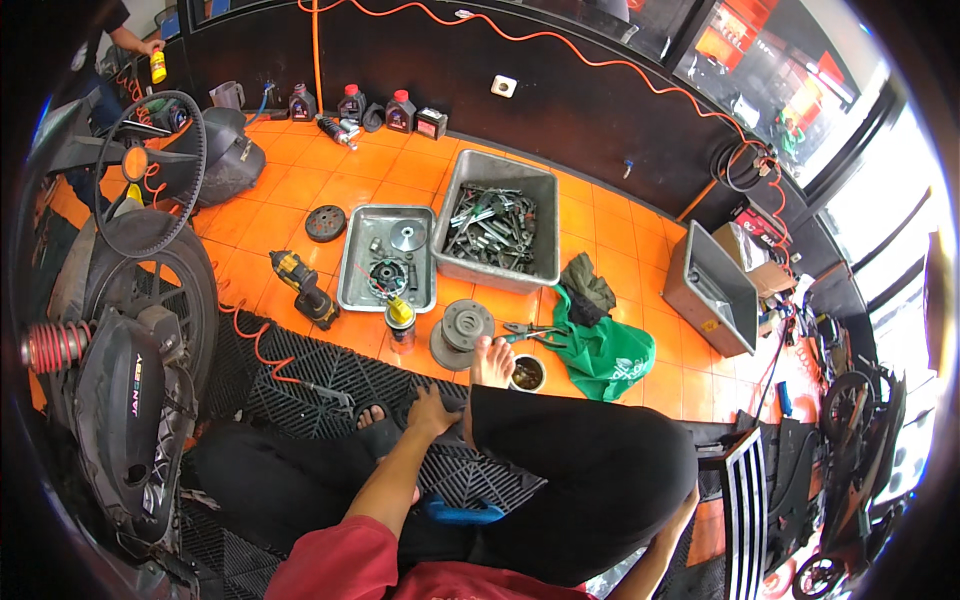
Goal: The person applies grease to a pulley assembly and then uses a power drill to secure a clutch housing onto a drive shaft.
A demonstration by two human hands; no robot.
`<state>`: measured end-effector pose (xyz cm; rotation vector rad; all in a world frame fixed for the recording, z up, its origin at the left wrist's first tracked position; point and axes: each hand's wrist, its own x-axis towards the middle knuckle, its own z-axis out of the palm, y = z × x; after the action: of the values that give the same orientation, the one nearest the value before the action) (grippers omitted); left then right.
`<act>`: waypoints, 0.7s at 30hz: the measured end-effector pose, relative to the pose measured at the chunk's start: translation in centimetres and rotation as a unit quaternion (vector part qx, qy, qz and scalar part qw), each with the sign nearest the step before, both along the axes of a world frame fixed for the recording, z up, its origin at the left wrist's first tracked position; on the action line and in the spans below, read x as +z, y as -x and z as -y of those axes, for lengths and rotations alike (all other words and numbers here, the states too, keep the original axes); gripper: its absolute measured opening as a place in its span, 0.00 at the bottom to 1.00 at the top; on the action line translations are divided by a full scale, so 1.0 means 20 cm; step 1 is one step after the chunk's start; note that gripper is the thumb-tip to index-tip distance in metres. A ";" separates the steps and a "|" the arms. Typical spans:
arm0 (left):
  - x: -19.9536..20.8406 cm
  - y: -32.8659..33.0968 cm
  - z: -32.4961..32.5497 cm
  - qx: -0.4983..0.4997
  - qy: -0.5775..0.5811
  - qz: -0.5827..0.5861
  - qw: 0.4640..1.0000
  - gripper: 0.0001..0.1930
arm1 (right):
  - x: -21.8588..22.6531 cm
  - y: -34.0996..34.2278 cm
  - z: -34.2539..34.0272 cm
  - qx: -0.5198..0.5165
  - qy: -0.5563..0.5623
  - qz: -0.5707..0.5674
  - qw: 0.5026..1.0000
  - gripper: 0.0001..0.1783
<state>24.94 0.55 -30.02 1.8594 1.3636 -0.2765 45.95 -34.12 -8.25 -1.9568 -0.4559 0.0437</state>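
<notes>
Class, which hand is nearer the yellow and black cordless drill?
Left: the left hand is below and right of the drill; the right forearm is farther right, by the black-clad knee.

Red-capped bottles, black wall, orange hose

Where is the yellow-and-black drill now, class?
In the head view, the drill lies left of centre, beside the rectangular silver metal tray, below the round dark disc.

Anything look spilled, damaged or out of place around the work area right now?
One oddity: a bare foot shows near pliers and an open cup, close to a grey spool-shaped part; it looks unprotected and out of place there. No clear spill or damage shows.
</notes>
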 end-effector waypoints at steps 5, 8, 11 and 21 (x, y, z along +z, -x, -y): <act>-0.38 0.09 -0.14 -0.093 0.070 -0.039 0.992 0.45 | 0.02 0.03 -0.11 0.019 0.005 -0.043 0.999 0.27; 0.05 -0.15 -0.30 -0.161 0.033 -0.030 0.986 0.31 | 0.05 -0.01 -0.10 0.007 -0.015 -0.037 0.999 0.28; 0.19 -0.35 -0.48 0.050 -0.245 0.199 0.948 0.20 | 0.03 -0.02 -0.20 0.034 -0.001 -0.049 0.998 0.28; -0.13 -0.88 -0.87 0.016 -0.093 0.058 0.994 0.26 | -0.36 -0.38 -1.12 0.229 -0.035 -0.227 0.946 0.11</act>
<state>42.54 17.98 -32.64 1.9706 1.3758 -0.0240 53.62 -11.76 -15.54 -1.6654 -0.5808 0.7491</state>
